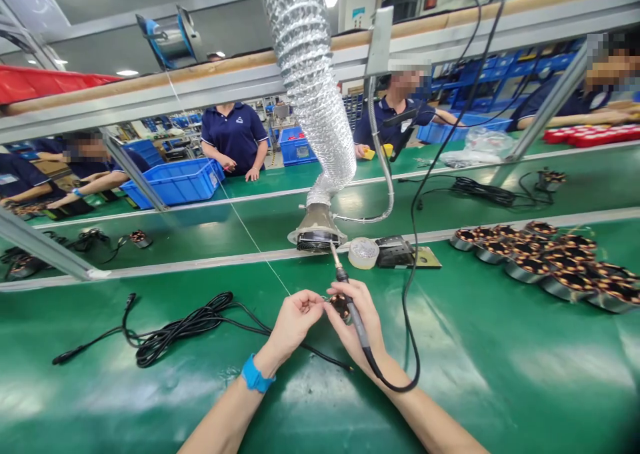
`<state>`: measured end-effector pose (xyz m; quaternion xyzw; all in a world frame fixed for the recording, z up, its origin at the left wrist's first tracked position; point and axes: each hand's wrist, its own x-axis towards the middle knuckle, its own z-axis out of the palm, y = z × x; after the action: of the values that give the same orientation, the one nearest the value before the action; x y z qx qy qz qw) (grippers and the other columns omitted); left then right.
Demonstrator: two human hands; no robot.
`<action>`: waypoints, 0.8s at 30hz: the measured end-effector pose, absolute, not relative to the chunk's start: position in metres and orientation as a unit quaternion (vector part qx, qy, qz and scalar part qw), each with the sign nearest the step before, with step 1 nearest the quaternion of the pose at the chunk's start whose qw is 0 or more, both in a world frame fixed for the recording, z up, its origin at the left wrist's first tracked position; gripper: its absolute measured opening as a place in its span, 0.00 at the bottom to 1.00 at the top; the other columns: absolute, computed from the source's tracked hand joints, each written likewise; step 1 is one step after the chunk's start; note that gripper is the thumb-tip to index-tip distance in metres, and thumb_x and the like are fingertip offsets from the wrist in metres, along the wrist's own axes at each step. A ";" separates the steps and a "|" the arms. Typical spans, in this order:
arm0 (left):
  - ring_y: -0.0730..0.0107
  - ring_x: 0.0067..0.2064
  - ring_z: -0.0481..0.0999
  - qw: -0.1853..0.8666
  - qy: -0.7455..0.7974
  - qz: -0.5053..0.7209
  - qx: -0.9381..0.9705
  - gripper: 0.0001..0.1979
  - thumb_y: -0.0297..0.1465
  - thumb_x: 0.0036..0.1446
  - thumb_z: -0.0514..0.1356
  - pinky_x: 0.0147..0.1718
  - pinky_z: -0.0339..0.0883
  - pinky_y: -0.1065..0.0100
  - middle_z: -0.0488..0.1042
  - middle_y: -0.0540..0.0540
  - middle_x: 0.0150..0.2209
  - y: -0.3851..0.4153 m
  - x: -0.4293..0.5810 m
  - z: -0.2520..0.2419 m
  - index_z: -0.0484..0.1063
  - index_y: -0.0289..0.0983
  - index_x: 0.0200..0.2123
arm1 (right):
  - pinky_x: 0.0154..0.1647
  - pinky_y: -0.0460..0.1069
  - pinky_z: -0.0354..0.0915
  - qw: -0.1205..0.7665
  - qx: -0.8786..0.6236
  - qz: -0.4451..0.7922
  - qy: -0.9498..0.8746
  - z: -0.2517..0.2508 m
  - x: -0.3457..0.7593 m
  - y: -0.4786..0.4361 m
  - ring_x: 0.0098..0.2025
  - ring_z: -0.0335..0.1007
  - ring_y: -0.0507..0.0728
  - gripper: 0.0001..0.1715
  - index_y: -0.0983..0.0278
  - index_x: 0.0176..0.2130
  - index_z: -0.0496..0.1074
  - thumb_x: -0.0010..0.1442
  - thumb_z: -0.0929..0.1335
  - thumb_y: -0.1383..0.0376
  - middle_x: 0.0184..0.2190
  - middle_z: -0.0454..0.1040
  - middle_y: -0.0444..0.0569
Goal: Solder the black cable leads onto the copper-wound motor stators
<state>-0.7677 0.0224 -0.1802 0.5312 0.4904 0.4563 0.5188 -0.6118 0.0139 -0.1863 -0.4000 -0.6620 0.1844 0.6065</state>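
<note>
Centrally, two bare hands close together over a green bench (465, 401).

Left hand (299, 315): thumb and forefinger drawn to a narrow pinch at the stator's edge; what lies between the fingertips is too small to tell. Blue band (257, 374) at the wrist. A thin wire (253, 239) slants down from a spool (173, 37) on the overhead rail (220, 84) to this hand.

Right hand (361, 311): curled, holding a soldering iron (356, 317), metal tip upward, before the hood; black cord (409, 287) looping from its lower end.

Stator (341, 305): one, copper-wound, between the hands, partly covered by fingers and iron.

Near left: black cable (190, 327), coiled, one end running beneath the left wrist.

Just beyond the hands: hood (319, 224) on a silver duct (313, 74); beside it a round tub (363, 253), then a dark stand (395, 251).

Right: a cluster of stators (550, 257), set close on the bench.

Farther: more cables (483, 189); blue bins (175, 181); red parts (593, 134), far right; co-workers in dark shirts (234, 137), one standing, hands low at the opposite bench.
</note>
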 end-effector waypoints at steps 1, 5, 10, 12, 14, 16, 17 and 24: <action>0.64 0.34 0.73 0.518 0.488 0.447 0.542 0.16 0.42 0.52 0.70 0.37 0.66 0.65 0.78 0.43 0.32 0.021 -0.768 -0.180 0.78 0.33 0.32 | 0.42 0.51 0.79 0.606 -0.393 0.181 -0.667 -0.187 -0.611 0.015 0.42 0.79 0.56 0.15 0.57 0.52 0.73 0.66 0.70 0.67 0.46 0.73 0.49; 0.64 0.36 0.73 0.519 0.476 0.420 0.572 0.18 0.45 0.56 0.69 0.38 0.67 0.66 0.78 0.43 0.33 0.018 -0.771 -0.179 0.78 0.33 0.34 | 0.44 0.49 0.79 0.606 -0.359 0.183 -0.686 -0.192 -0.608 0.017 0.37 0.78 0.50 0.17 0.54 0.52 0.72 0.67 0.67 0.72 0.47 0.69 0.46; 0.65 0.36 0.72 0.515 0.468 0.389 0.604 0.19 0.47 0.57 0.68 0.38 0.66 0.67 0.77 0.46 0.32 0.021 -0.777 -0.177 0.79 0.35 0.33 | 0.45 0.47 0.76 0.560 -0.352 0.186 -0.726 -0.204 -0.603 0.021 0.41 0.76 0.52 0.22 0.54 0.55 0.71 0.67 0.65 0.74 0.47 0.67 0.47; 0.66 0.35 0.71 0.511 0.462 0.390 0.611 0.20 0.48 0.57 0.68 0.37 0.66 0.68 0.76 0.46 0.32 0.021 -0.778 -0.177 0.78 0.35 0.32 | 0.47 0.47 0.75 0.520 -0.351 0.174 -0.759 -0.207 -0.599 0.021 0.45 0.74 0.53 0.25 0.54 0.57 0.70 0.67 0.63 0.75 0.48 0.66 0.48; 0.69 0.31 0.69 0.522 0.466 0.387 0.601 0.22 0.50 0.56 0.68 0.32 0.64 0.70 0.73 0.48 0.29 0.021 -0.778 -0.180 0.76 0.36 0.31 | 0.48 0.47 0.74 0.475 -0.350 0.174 -0.788 -0.207 -0.594 0.020 0.46 0.72 0.52 0.27 0.55 0.59 0.68 0.66 0.63 0.76 0.49 0.66 0.48; 0.74 0.23 0.61 0.554 0.481 0.368 0.571 0.24 0.53 0.54 0.68 0.23 0.56 0.71 0.65 0.53 0.22 0.020 -0.776 -0.185 0.75 0.36 0.33 | 0.48 0.47 0.73 0.436 -0.351 0.176 -0.810 -0.203 -0.591 0.017 0.45 0.70 0.52 0.29 0.56 0.60 0.68 0.65 0.63 0.77 0.49 0.66 0.49; 0.77 0.20 0.55 0.572 0.490 0.360 0.550 0.25 0.54 0.53 0.69 0.20 0.50 0.72 0.59 0.56 0.19 0.019 -0.775 -0.187 0.75 0.36 0.34 | 0.47 0.47 0.73 0.419 -0.351 0.172 -0.820 -0.200 -0.591 0.015 0.45 0.70 0.53 0.29 0.57 0.61 0.68 0.64 0.64 0.77 0.49 0.66 0.49; 0.81 0.21 0.52 0.539 0.517 0.448 0.491 0.18 0.43 0.48 0.72 0.20 0.44 0.74 0.64 0.54 0.22 0.018 -0.761 -0.190 0.74 0.34 0.28 | 0.49 0.49 0.74 0.432 -0.376 0.183 -0.799 -0.197 -0.592 0.015 0.47 0.73 0.55 0.24 0.55 0.57 0.73 0.66 0.66 0.73 0.49 0.73 0.48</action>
<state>-0.7606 0.0176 -0.1903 0.4912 0.5173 0.4478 0.5391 -0.5922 0.0148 -0.1965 -0.3760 -0.7990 0.1829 0.4321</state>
